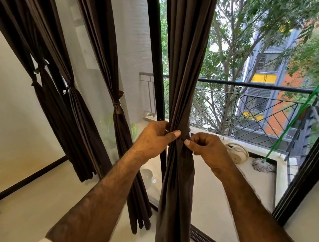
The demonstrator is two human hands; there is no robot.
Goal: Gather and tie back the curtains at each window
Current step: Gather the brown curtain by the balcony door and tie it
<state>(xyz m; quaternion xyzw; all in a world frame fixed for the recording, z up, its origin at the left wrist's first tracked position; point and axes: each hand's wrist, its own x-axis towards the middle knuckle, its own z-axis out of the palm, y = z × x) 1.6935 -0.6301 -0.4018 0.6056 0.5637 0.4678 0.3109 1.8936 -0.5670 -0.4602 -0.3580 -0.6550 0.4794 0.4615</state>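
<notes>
A dark brown curtain (pixel 186 66) hangs straight down in the middle of the head view, bunched into a narrow column at waist height. My left hand (pixel 153 137) grips the bunch from the left, thumb laid across its front. My right hand (pixel 206 146) pinches the fabric or a tie at the same height from the right; whether it is a tie is hard to tell against the dark cloth. To the left, a second curtain (pixel 110 60) is cinched with a brown tie (pixel 118 105). Further left hang more tied curtains (pixel 45 71).
A black window frame post (pixel 155 64) stands just behind the held curtain. Beyond the glass lies a balcony with a black railing (pixel 251 85), a cream watering can (pixel 237 152) and a green-handled mop (pixel 265 164). A black sliding-door frame (pixel 306 169) runs along the right.
</notes>
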